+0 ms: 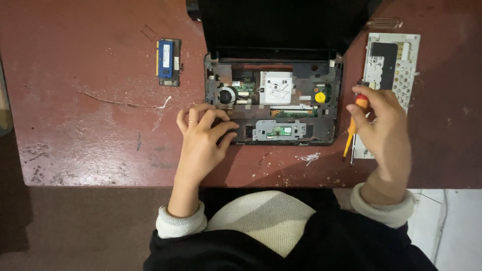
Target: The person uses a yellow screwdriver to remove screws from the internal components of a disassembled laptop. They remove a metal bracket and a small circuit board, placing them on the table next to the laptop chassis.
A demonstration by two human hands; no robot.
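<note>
While left hand (203, 135) fingers splay on laptop base (273, 108), right hand (381, 123) fingers clamp screwdriver (353, 128).

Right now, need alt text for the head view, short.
A small black laptop with its top cover removed lies open on a worn reddish-brown table; the left hand rests on its front-left corner, and the right hand holds an orange-handled screwdriver beside it.
</note>
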